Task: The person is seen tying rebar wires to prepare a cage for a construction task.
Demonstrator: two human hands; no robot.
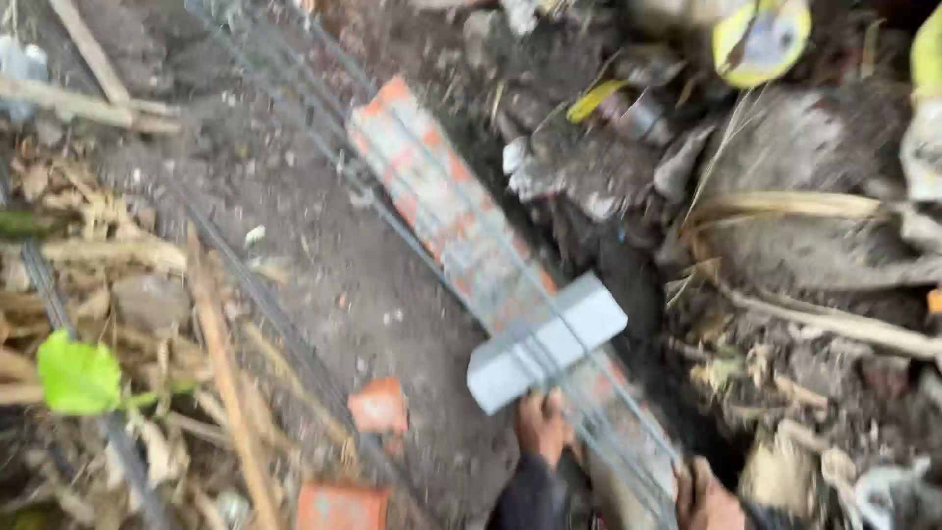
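I recorded a motion-blurred frame. The grey block point(547, 342) lay crosswise on the steel rebar cage point(461, 236), which ran diagonally over the bare soil. I took this block as my reference point.

Just below the block's lower left end, my left hand point(541, 427) touched its underside edge; the fingers appeared curled against it, though the blur left me unable to confirm a full grasp. Below and to the right of the block, my right hand point(708, 499) sat at the cage's lower end, beside the bars; I could not tell whether its fingers were clenched or released.

Above and left of the block, long red bricks point(432, 186) lay end to end beneath the bars. Lower left of the block, a broken brick piece point(379, 405) rested on the soil. Far left of the block I noted a green leaf point(78, 375) among dry stalks.
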